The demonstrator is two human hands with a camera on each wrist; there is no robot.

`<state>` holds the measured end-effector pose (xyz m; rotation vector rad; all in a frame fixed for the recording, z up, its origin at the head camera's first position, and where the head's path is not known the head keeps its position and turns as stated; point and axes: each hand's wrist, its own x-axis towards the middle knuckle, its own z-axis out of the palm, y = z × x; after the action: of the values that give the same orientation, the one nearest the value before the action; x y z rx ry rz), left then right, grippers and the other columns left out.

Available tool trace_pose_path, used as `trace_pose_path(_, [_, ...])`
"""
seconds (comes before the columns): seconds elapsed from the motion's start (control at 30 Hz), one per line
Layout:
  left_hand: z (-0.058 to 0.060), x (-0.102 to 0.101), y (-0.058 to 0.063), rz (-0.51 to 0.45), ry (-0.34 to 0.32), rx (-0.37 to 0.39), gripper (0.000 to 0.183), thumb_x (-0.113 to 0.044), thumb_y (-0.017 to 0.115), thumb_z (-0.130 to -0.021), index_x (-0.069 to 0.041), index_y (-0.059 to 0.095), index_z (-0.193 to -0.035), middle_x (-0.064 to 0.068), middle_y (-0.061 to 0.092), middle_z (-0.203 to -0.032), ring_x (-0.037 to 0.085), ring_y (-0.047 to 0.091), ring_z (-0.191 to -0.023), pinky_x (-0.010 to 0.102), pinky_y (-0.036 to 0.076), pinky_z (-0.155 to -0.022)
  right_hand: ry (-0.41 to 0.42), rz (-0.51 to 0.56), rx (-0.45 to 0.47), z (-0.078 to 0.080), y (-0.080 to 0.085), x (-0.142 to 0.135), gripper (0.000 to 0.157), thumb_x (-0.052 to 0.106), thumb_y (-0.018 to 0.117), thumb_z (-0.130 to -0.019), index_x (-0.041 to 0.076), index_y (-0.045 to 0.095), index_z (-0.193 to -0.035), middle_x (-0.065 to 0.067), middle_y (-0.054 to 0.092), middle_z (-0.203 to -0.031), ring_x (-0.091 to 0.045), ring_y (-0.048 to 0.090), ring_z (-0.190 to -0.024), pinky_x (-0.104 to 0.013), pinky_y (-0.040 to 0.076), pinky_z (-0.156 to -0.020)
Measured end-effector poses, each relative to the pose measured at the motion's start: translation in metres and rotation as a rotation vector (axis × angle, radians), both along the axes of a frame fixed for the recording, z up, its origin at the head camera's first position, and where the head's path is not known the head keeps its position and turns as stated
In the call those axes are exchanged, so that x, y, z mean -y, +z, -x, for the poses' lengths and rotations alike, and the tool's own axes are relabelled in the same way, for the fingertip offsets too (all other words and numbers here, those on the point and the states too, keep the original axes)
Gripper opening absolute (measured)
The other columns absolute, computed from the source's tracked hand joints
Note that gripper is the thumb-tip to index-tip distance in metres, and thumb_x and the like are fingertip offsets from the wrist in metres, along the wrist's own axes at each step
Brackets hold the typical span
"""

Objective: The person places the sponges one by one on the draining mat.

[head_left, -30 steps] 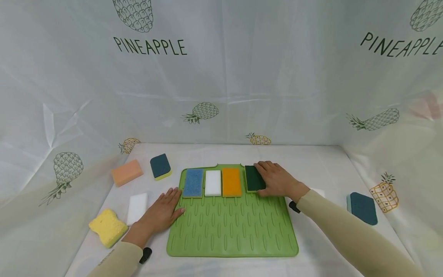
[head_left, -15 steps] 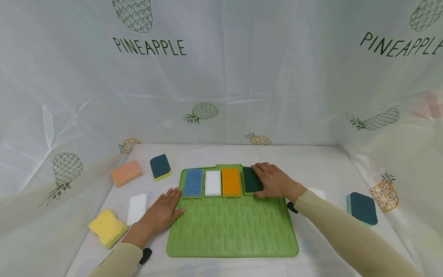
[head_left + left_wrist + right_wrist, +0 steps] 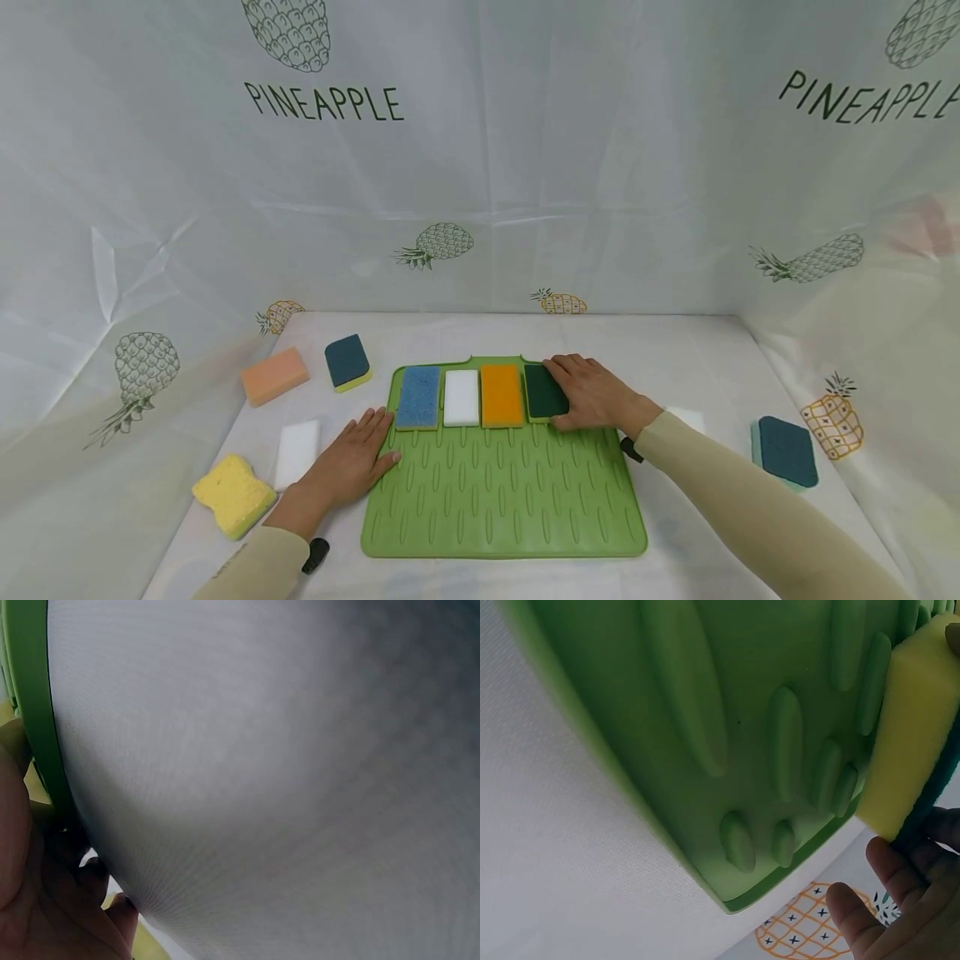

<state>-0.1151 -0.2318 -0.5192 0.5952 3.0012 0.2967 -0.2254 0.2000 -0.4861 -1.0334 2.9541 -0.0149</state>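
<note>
My right hand (image 3: 596,395) grips a scouring sponge (image 3: 545,392), dark green on top and yellow below, at the mat's back right. In the right wrist view the sponge's yellow side (image 3: 911,727) lies against the ribbed mat, fingertips (image 3: 889,862) at one end and part of the thumb at the other. Flat on the left edge of the green mat (image 3: 502,492) rests my left hand (image 3: 352,458), fingers straight. Along the mat's back, left of the held sponge, are a blue sponge (image 3: 418,397), a white sponge (image 3: 461,397) and an orange sponge (image 3: 502,396).
Left of the mat lie a peach sponge (image 3: 274,377), a dark blue and yellow sponge (image 3: 347,362), a white block (image 3: 297,452) and a yellow shaped sponge (image 3: 234,495). On the right are a teal sponge (image 3: 786,451) and a white piece (image 3: 687,418) partly behind my right sleeve.
My right hand has shifted the dark green sponge slightly left and toward me, closer to the orange one. The left hand stays where it was.
</note>
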Motion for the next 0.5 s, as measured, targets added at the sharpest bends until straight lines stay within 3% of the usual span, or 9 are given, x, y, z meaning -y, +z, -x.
trace_pose_path(0.5, [-0.0001,-0.0008,-0.0003,-0.008,0.008,0.008,0.07,-0.046,0.05,-0.1,-0.003,0.03,-0.153,0.017,0.029,-0.159,0.036,0.024,-0.148,0.055,0.027,-0.117,0.01,0.018,-0.076,0.0012,-0.0054,-0.0017,0.094,0.067,0.061,-0.076,0.005,0.04,-0.144,-0.013,0.047,-0.141,-0.029,0.046,-0.127,-0.046,0.043,-0.105])
